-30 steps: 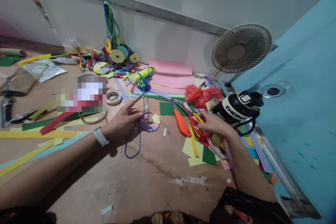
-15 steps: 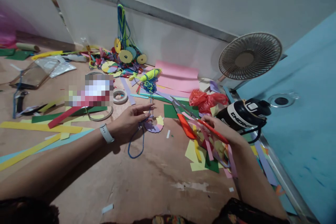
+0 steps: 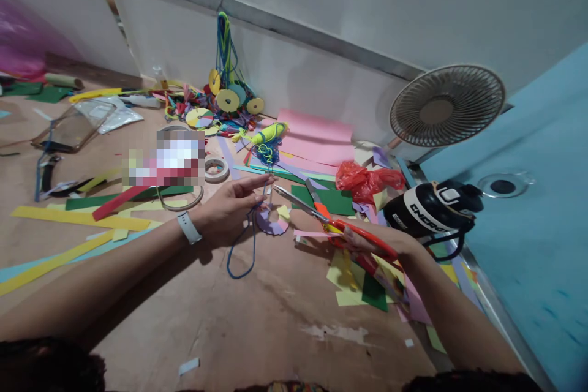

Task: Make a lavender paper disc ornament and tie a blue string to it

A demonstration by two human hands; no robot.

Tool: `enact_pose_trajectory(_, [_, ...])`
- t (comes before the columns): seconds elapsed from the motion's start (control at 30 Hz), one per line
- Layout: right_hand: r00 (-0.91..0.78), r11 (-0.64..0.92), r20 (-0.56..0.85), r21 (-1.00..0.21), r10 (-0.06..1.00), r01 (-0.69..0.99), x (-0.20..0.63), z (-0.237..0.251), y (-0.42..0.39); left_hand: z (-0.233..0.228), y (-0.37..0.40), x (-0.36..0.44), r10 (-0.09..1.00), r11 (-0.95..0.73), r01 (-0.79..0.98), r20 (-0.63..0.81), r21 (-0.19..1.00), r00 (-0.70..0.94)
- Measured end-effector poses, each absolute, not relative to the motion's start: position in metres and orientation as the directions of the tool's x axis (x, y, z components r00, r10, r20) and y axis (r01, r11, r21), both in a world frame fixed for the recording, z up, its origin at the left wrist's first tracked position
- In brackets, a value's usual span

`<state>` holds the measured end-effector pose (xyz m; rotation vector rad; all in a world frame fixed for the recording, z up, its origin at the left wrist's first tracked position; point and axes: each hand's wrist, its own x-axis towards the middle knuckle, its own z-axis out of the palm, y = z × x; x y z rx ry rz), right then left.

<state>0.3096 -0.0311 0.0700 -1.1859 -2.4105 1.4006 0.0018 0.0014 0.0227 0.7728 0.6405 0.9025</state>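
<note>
My left hand (image 3: 236, 196) pinches a thin blue cord (image 3: 253, 251) between thumb and fingers. Below those fingers the cord hangs in a loop over the table; its other end runs up to a tangled blue and neon-yellow bundle of cord (image 3: 270, 135). Just under the fingertips is a round paper disc (image 3: 271, 223) with lilac and pale yellow sections, partly covered by the hand. My right hand (image 3: 367, 237) grips red-handled scissors (image 3: 340, 225), their tips pointing left, close to the cord by my left fingertips. Whether the blades touch the cord, I cannot tell.
An orange-handled cutter (image 3: 321, 207) lies behind the scissors. Paper scraps (image 3: 344, 272) spread below my right hand, beside a black bottle (image 3: 420, 208). A red plastic bag (image 3: 362, 180), a tape roll (image 3: 215, 169), a fan (image 3: 445, 107) and hanging paper discs (image 3: 227, 100) stand around.
My right hand has brought the scissors left, up to my left fingertips, from above the paper scraps. My left hand keeps its pinch on the cord. The view has shifted slightly.
</note>
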Motion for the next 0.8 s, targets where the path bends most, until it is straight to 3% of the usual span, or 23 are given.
enact_pose_trajectory(0.33, [-0.761,0.198,-0.332,-0.837,0.558,0.51,0.3,0.06,-0.024,0.021,0.007,-0.004,0.851,0.355,-0.412,-0.108,0.839,0.514])
enact_pose_trajectory(0.57, [-0.72,0.335,-0.239,-0.761,0.651,0.556,0.281,0.073,-0.028,0.019,0.01,-0.005,0.838,0.4,-0.421,-0.139,0.814,0.528])
enact_pose_trajectory(0.8, [-0.668,0.274,-0.246,-0.773,0.702,0.573,0.273,0.064,-0.03,0.012,0.01,-0.002,0.872,0.369,-0.401,-0.163,0.838,0.462])
